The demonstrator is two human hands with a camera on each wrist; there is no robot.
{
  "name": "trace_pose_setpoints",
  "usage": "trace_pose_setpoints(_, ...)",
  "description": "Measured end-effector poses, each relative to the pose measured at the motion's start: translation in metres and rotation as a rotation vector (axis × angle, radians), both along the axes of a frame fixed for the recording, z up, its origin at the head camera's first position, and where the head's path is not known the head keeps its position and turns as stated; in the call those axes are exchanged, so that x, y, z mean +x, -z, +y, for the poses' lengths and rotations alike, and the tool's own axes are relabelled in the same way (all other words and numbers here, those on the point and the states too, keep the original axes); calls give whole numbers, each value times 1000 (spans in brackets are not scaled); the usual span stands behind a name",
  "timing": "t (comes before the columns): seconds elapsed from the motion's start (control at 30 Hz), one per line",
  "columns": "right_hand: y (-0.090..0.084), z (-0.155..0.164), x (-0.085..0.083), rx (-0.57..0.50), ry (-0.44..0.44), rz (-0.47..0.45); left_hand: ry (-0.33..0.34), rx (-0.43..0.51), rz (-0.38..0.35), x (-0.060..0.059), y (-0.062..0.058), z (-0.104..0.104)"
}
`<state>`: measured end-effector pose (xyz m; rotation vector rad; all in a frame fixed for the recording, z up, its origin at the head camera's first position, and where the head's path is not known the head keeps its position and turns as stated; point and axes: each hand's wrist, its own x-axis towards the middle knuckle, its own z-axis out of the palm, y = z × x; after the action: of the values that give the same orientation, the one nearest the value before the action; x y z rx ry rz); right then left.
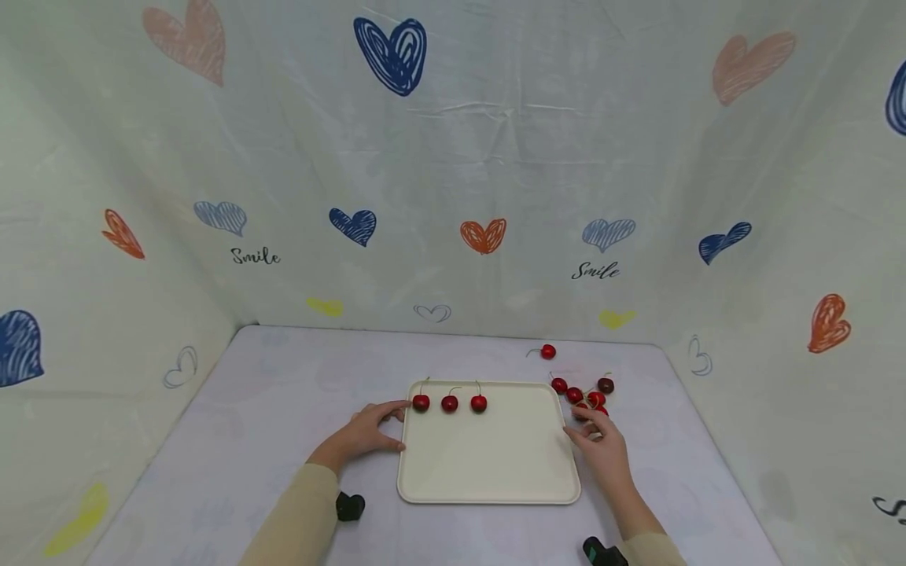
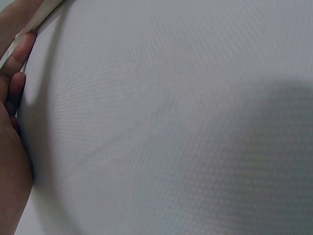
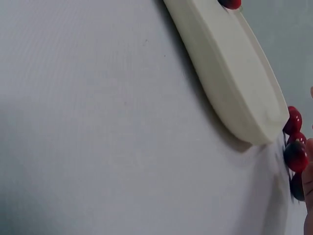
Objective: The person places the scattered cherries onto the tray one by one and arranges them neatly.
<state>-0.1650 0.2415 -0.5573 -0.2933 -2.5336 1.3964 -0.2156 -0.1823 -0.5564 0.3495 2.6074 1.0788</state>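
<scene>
My left hand (image 1: 366, 432) grips the left edge of a cream rectangular tray (image 1: 495, 464), its index finger at the upper rim and thumb lower down. In the left wrist view, curled fingers (image 2: 18, 54) lie against the tray's edge. Three dark red cherries (image 1: 449, 403) with stems stand in a row along the tray's far side. At the tray's right edge, my right hand (image 1: 602, 452) reaches over a loose cluster of cherries (image 1: 597, 399), thumb and index finger apart. The right wrist view catches only fingertips (image 3: 309, 152) beside a cherry (image 3: 296, 156).
A single cherry (image 1: 548, 352) lies farther back, beyond the cluster. White cloth covers the table (image 1: 283, 369), and a curtain printed with hearts (image 1: 484, 236) encloses its back and sides. Black wrist devices (image 1: 350, 507) sit at both wrists.
</scene>
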Motion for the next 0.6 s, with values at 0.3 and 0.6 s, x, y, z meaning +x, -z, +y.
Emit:
trace_pose_setpoints(0.3,11,20,6,1,94,15,7,17,-4,0,0,1)
trace_pose_setpoints(0.6,15,23,-9,74,116,10,-4,11,-11,1,-1,1)
